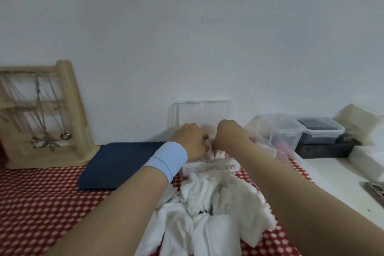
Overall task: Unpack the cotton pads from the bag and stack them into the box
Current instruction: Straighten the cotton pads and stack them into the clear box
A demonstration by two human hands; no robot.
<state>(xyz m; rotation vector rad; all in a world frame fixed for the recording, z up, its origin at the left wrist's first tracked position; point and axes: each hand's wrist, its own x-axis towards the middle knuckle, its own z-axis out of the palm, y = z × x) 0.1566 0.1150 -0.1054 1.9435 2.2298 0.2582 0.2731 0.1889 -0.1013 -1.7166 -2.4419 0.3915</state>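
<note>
A clear plastic box (209, 167) with a barcode label on its near wall stands on the red patterned cloth, its transparent lid (202, 113) raised against the wall. Both hands are down in the box side by side. My left hand (190, 140), with a light blue wristband, and my right hand (229, 136) have curled fingers on white cotton pads (211, 150) inside it; the fingertips are hidden. A loose heap of white cotton pads (216, 210) lies on the cloth in front of the box, between my forearms. The bag cannot be made out.
A dark blue tray (116, 165) lies left of the box. A wooden jewellery stand (66, 110) with necklaces leans at the far left. Clear lidded containers (320, 131) and white foam blocks (361, 118) crowd the right side by the wall.
</note>
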